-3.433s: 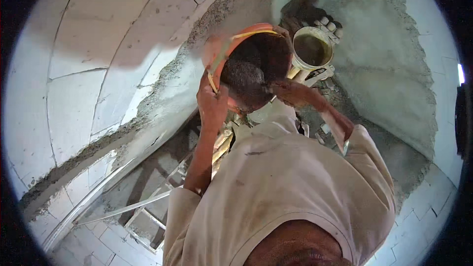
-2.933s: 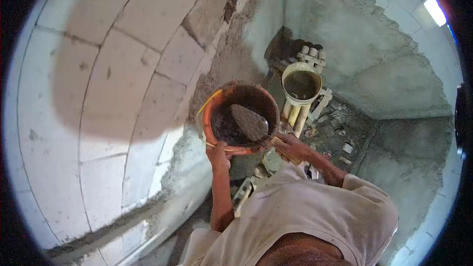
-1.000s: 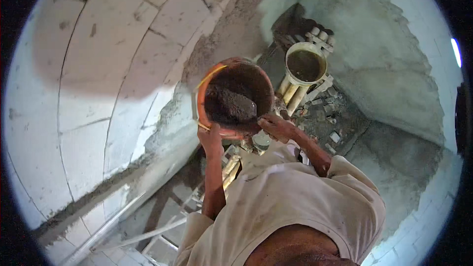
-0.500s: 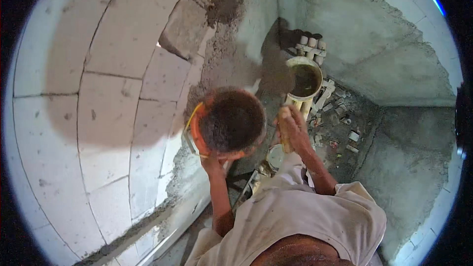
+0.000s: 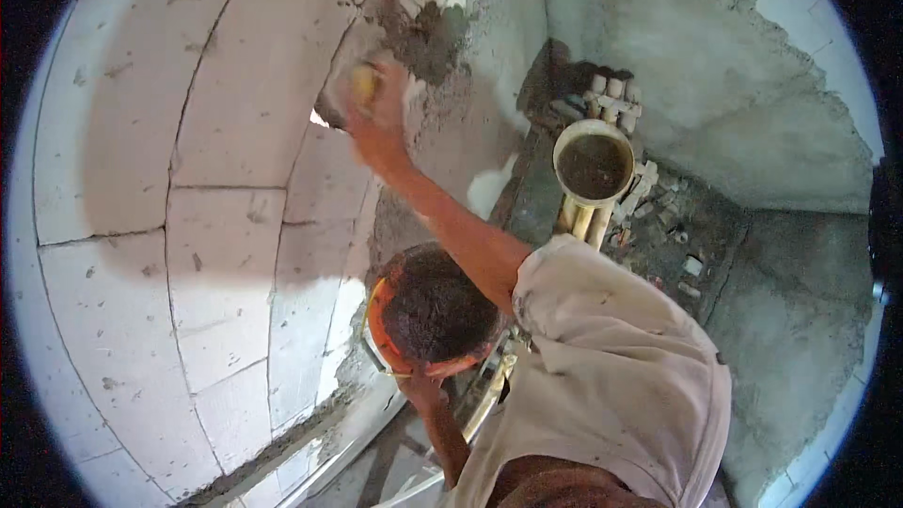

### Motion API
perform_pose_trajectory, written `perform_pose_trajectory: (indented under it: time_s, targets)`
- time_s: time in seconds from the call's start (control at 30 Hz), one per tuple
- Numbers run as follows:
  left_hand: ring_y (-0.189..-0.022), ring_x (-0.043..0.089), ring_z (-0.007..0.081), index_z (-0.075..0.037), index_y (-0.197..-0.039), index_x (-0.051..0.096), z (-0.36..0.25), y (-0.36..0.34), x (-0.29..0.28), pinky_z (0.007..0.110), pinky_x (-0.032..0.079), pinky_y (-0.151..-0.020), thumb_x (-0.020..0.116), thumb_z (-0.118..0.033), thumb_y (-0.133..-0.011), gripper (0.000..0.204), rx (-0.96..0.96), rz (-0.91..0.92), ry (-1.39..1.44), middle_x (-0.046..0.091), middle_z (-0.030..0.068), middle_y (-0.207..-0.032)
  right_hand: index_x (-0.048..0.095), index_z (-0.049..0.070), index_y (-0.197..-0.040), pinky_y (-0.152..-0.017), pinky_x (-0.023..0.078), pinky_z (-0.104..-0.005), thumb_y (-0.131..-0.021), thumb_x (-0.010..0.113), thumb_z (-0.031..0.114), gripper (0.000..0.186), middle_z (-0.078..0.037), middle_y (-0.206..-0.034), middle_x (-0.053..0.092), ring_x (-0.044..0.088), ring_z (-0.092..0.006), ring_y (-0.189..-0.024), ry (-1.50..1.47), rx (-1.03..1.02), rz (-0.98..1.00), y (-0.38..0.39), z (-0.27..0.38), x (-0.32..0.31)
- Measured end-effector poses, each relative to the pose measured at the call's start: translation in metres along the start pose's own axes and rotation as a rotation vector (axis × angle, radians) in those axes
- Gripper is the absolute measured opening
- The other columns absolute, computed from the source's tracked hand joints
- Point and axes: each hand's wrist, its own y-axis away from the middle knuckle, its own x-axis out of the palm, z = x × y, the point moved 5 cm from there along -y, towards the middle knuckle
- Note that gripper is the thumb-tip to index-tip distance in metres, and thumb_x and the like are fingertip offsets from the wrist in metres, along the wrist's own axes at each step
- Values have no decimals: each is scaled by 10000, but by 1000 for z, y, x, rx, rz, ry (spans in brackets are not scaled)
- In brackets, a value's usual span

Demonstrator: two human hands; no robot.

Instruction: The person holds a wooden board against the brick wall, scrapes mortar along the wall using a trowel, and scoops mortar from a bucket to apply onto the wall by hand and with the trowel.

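My left hand point(image 5: 426, 389) supports an orange bucket point(image 5: 378, 320) from below, its fingers at the near side of the base. Dark wet mortar point(image 5: 437, 310) fills the bucket. Stretched out to the wall of pale blocks point(image 5: 221, 245), my right hand point(image 5: 381, 118) is closed round the yellowish handle point(image 5: 366, 83) of what looks like a trowel. Motion smears this hand, and the blade is hard to make out. Close beyond it, a rough dark patch of mortar point(image 5: 437, 42) sticks to the wall. A gap in the blocks shows white beside my wrist.
A pale round bucket point(image 5: 559, 155) with dark mortar inside stands to the right, above yellowish pipes point(image 5: 583, 221). Broken rubble point(image 5: 663, 212) litters the floor behind it. Grey plastered walls point(image 5: 715, 85) enclose the right side.
My right hand has swung from beside the pale bucket up and left to the wall, taking the trowel along. The orange bucket has come lower in view, nearer my body.
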Motion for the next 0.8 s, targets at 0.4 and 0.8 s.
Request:
perform_pose_trajectory:
  time_s: [0.4,0.8]
  targets:
    - [-843,622,194,27,-1285,487,0,-10,16,304,530,-658,625,-32,-807,501,214,96,145,591,100,-1114,462,31,-1232,-759,514,-498,-943,521,335,423,-242,-995,631,641,-422,-878,1018,319,1003,238,90,-210]
    - [-735,530,136,10,-1019,549,-66,10,34,301,449,-656,607,-98,-849,210,319,253,-265,560,41,-843,581,36,-1050,-704,544,-424,-816,619,186,280,-125,-913,615,626,-307,-908,1742,-119,1125,220,72,-218]
